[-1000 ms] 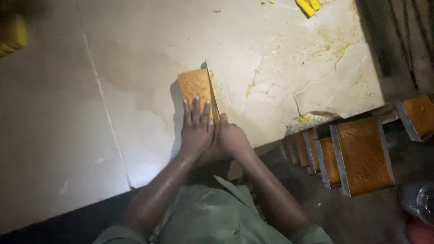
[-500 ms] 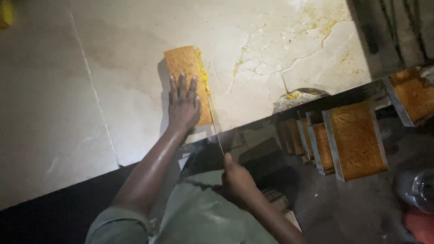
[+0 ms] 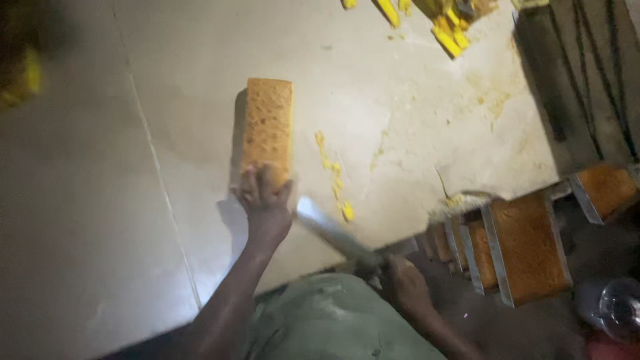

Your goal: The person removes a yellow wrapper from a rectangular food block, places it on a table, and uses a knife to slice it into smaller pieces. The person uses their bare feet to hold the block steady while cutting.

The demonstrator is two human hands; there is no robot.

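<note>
No packages, labels, signs or screens show anywhere in the view.

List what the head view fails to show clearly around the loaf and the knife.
- Knife blade: motion-blurred, edge unclear.
- Right hand: dim, grip on the handle hard to read.
- Near end of the orange loaf: covered by the left hand.
- Yellow pieces: cut off by the top edge.
</note>
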